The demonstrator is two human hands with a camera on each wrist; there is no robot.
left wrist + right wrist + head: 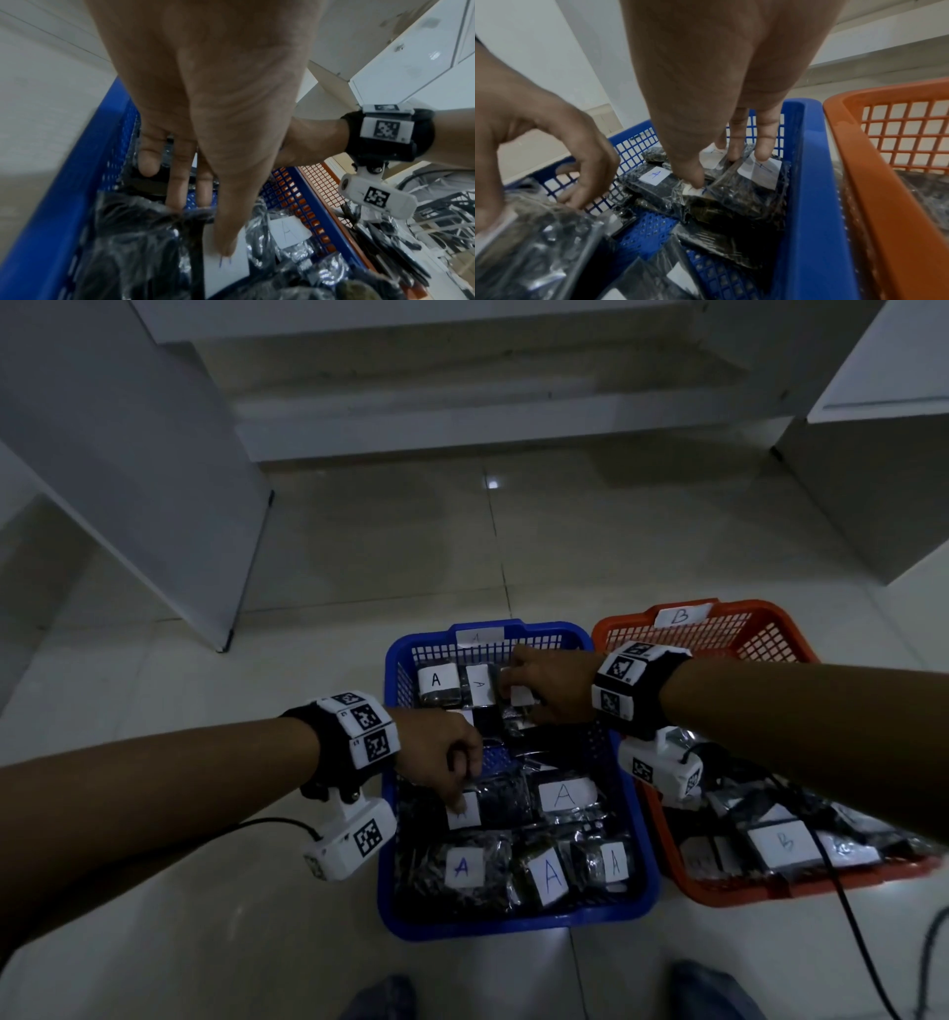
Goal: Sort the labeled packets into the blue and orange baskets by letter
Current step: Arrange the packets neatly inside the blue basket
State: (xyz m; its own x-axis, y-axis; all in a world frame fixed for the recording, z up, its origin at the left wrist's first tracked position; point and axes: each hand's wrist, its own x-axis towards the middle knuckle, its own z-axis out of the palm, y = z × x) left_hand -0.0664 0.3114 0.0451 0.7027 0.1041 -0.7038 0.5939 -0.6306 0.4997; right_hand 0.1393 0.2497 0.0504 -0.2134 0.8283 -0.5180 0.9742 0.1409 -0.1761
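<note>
The blue basket (513,924) carries an "A" tag and holds several black packets with white "A" labels (565,796). Beside it on the right, the orange basket (770,891), tagged "B", holds "B" packets (783,842). My left hand (462,793) reaches into the middle of the blue basket and grips a packet (526,243), thumb on its white label (226,261). At the far end of that basket my right hand (513,690) pinches another packet (731,186) between thumb and fingers, close to other "A" packets (654,174).
Both baskets stand on a pale tiled floor (513,546). White cabinet panels rise at the left (128,480) and right (873,480). A black cable (847,916) runs from my right wrist across the orange basket's front rim. My knees (385,999) show at the bottom edge.
</note>
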